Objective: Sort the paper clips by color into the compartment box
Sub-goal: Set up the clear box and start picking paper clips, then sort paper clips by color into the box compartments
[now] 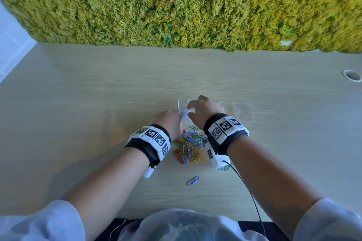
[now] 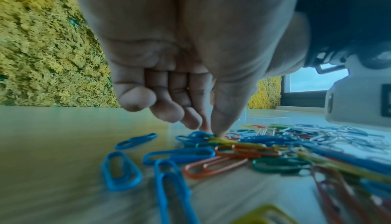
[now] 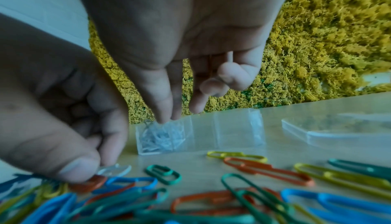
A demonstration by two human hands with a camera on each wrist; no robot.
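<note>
Pinching into the pile of colored paper clips, left hand grip narrow, thumb and fingertips on a clip, color unclear. Right hand over the clear compartment box, thumb and forefinger nearly closed above white clips in its end compartment; whether it holds one can't tell. Lid just beside the box, mid-desk. One stray clip toward the near edge.

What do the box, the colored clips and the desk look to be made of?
Box: clear, slightly frosted plastic, it seems; the desk shows through its walls.
Colored clips: probably wire with a smooth colored coating; uniform bright colors and a soft sheen.
Desk: pale wood-grain surface, matte; laminate or real wood, cannot tell.
</note>
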